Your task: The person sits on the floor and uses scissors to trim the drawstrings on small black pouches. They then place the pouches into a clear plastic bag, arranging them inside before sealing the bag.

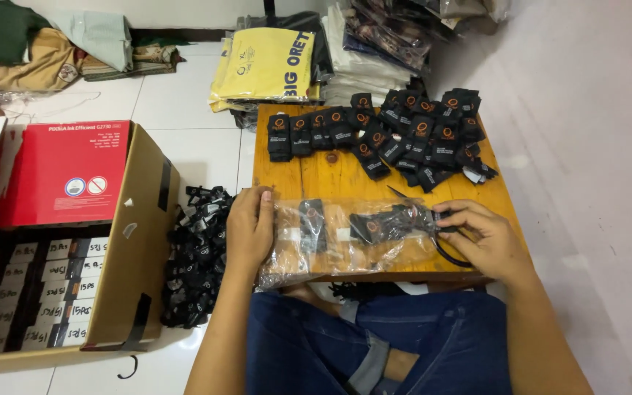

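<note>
Knees in blue jeans (374, 344) sit nearest, tucked under the front edge of a low wooden table (330, 175). Clear plastic bag (345, 238) lies flat along that front edge, long axis running left to right, spanning the gap between both hands. Left hand (250, 227) rests palm-down on the bag's left end, fingers flat, pinning it, not gripping. Right hand (480, 238) is at the bag's right end, fingers curled around black scissors (433, 219) whose blade points left into the bag mouth; black folded items show inside. Right hand is nearer the open end, left nearer the closed end. Farther back on the table, a row and heap of black folded socks (396, 135). Left on the floor, a loose black pile (199, 252) and a cardboard box (133, 241). Beyond, stacked packaged garments (272, 66).
</note>
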